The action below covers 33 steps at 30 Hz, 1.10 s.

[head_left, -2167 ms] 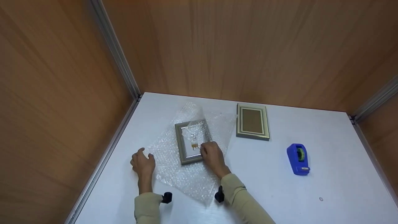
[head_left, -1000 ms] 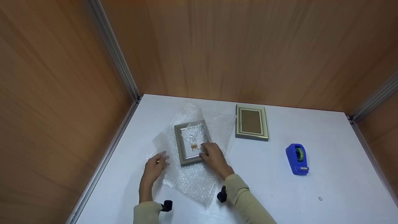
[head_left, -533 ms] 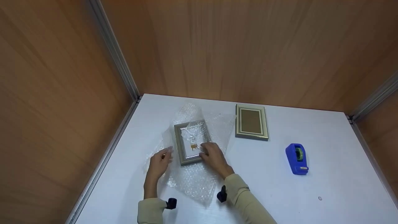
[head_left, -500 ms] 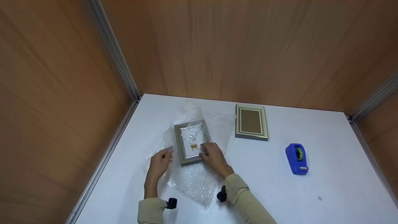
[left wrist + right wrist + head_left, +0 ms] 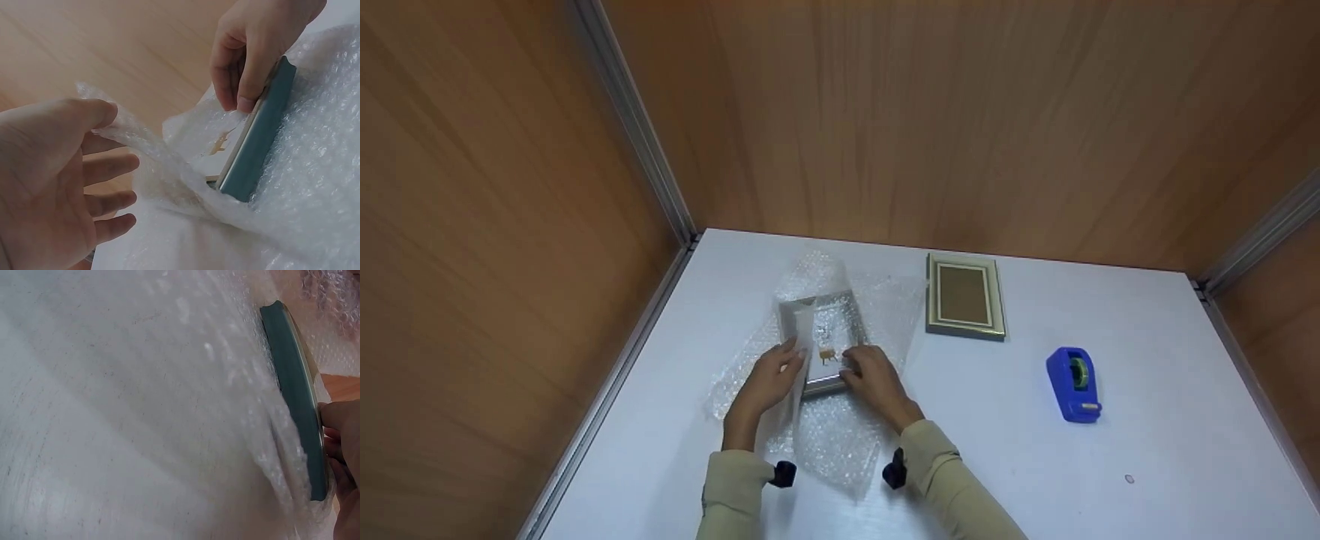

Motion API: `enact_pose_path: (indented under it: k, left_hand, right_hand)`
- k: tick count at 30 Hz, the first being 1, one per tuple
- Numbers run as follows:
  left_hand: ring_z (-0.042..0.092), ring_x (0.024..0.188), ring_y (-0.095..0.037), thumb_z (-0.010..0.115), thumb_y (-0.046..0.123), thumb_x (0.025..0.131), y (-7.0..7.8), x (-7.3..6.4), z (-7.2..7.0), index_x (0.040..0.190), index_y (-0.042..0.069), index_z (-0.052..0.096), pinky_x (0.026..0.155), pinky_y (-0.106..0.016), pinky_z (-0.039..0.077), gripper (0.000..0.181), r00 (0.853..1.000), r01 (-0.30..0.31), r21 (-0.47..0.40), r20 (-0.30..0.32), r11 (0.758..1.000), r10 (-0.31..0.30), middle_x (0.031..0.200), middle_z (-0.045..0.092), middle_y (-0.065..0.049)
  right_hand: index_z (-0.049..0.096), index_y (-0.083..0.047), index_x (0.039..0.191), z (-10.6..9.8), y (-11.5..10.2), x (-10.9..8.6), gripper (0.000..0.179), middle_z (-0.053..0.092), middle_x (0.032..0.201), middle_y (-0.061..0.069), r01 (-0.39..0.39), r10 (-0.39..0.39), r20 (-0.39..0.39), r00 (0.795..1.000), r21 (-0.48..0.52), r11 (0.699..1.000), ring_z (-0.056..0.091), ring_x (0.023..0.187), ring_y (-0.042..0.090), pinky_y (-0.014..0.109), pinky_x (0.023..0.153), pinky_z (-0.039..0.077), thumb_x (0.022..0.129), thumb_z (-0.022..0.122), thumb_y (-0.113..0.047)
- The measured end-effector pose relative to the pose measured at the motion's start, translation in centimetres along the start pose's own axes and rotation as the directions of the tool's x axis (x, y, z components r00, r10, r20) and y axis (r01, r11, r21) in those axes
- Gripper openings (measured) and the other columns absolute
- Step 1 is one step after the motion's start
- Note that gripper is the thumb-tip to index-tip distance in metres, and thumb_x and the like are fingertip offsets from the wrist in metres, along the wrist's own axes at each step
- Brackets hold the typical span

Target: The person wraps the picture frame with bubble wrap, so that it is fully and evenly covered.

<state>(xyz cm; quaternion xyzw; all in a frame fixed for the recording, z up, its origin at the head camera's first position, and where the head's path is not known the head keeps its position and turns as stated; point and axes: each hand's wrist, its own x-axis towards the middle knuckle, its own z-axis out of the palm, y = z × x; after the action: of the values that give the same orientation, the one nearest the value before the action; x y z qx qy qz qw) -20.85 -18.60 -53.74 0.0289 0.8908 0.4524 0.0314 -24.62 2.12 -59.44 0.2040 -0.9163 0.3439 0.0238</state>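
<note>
Bubble wrap flap (image 5: pixel 804 330) now drawn over the picture frame (image 5: pixel 825 388) on the counter (image 5: pixel 975 450), covering more.
Left grip (image 5: pixel 767 380) pinches the flap; right grip (image 5: pixel 879 381) rests at the frame's right edge, whether pinching I cannot tell.

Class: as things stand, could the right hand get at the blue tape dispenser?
Probably yes: nothing appears to stand between the right hand and the blue tape dispenser, though the hand would need to leave the partly wrapped picture frame.
</note>
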Motion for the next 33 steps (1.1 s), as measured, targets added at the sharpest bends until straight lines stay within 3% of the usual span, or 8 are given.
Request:
enact_pose_path:
  k: [4, 10, 17, 22, 25, 30, 33]
  left_hand:
    - [0.022, 0.135, -0.04, 0.04, 0.034, 0.098, 0.2, 0.8, 0.7, 0.103, 0.003, 0.068, 0.11, -0.051, 0.018, 0.042, 0.998, -0.027, 0.058, 0.059, 0.998, 0.024, 0.144, 0.037, -0.013]
    - [0.017, 0.136, -0.041, 0.04, 0.031, 0.098, 0.3, 1.4, 1.3, 0.118, 0.005, 0.063, 0.109, -0.053, 0.018, 0.04, 0.993, -0.048, 0.133, 0.112, 0.99, 0.033, 0.145, 0.036, -0.01]
    - [0.009, 0.138, -0.04, 0.034, 0.039, 0.099, 0.3, 2.3, 1.6, 0.131, 0.017, 0.053, 0.108, -0.058, 0.013, 0.043, 0.982, -0.019, 0.209, 0.19, 0.978, -0.022, 0.148, 0.03, -0.004]
    - [0.011, 0.135, -0.046, 0.033, 0.037, 0.099, 0.0, 2.9, 2.0, 0.133, 0.012, 0.051, 0.108, -0.057, 0.016, 0.045, 0.976, -0.084, 0.306, 0.216, 0.948, 0.017, 0.145, 0.036, -0.01]
    - [0.012, 0.133, -0.05, 0.034, 0.033, 0.1, -0.2, 3.1, 2.3, 0.125, 0.012, 0.059, 0.108, -0.057, 0.017, 0.041, 0.973, -0.127, 0.346, 0.225, 0.93, 0.049, 0.143, 0.037, -0.014]
    - [0.01, 0.135, -0.048, 0.032, 0.037, 0.1, -0.2, 3.4, 2.8, 0.123, 0.012, 0.06, 0.109, -0.055, 0.018, 0.045, 0.973, -0.115, 0.378, 0.228, 0.918, 0.028, 0.143, 0.037, -0.015]
    - [0.01, 0.136, -0.045, 0.028, 0.039, 0.1, -0.1, 3.6, 3.0, 0.13, 0.008, 0.053, 0.109, -0.053, 0.019, 0.05, 0.975, -0.094, 0.394, 0.22, 0.914, 0.005, 0.143, 0.037, -0.014]
  right_hand:
    - [0.06, -0.013, 0.111, 0.0, 0.0, 0.0, 0.027, 0.058, 0.1, -0.003, -0.026, 0.026, 0.022, 0.999, 0.006, 1.0, 0.051, 0.095, 0.012, 0.03, 0.083, 0.047, 0.087, 0.064, -0.024]
    - [0.061, -0.011, 0.11, 0.1, 0.2, 0.0, 0.025, 0.058, 0.096, -0.003, -0.013, 0.012, 0.027, 1.0, 0.014, 1.0, 0.051, 0.093, 0.012, 0.032, 0.08, 0.047, 0.087, 0.063, -0.023]
    - [0.063, -0.009, 0.107, 0.0, 0.3, -0.1, 0.023, 0.06, 0.095, -0.001, 0.07, -0.069, -0.019, 0.997, 0.009, 0.998, 0.051, 0.093, 0.013, 0.03, 0.079, 0.047, 0.087, 0.064, -0.02]
    - [0.063, -0.01, 0.105, 0.0, 0.2, -0.1, 0.021, 0.058, 0.093, -0.003, 0.058, -0.058, -0.005, 0.998, 0.003, 0.998, 0.051, 0.091, 0.012, 0.03, 0.079, 0.047, 0.087, 0.064, -0.02]
    - [0.063, -0.012, 0.103, 0.1, 0.3, -0.1, 0.019, 0.057, 0.092, -0.004, 0.043, -0.043, 0.01, 0.999, 0.004, 0.999, 0.05, 0.092, 0.012, 0.03, 0.08, 0.046, 0.087, 0.064, -0.021]
    - [0.063, -0.012, 0.1, 0.1, 0.4, 0.1, 0.016, 0.057, 0.089, -0.004, 0.051, -0.051, 0.01, 0.999, 0.004, 0.999, 0.05, 0.089, 0.012, 0.03, 0.079, 0.046, 0.086, 0.064, -0.02]
    - [0.064, -0.013, 0.099, -0.1, 0.5, 0.2, 0.015, 0.057, 0.088, -0.005, 0.045, -0.045, 0.011, 0.999, 0.004, 0.999, 0.05, 0.088, 0.011, 0.03, 0.078, 0.046, 0.086, 0.064, -0.021]
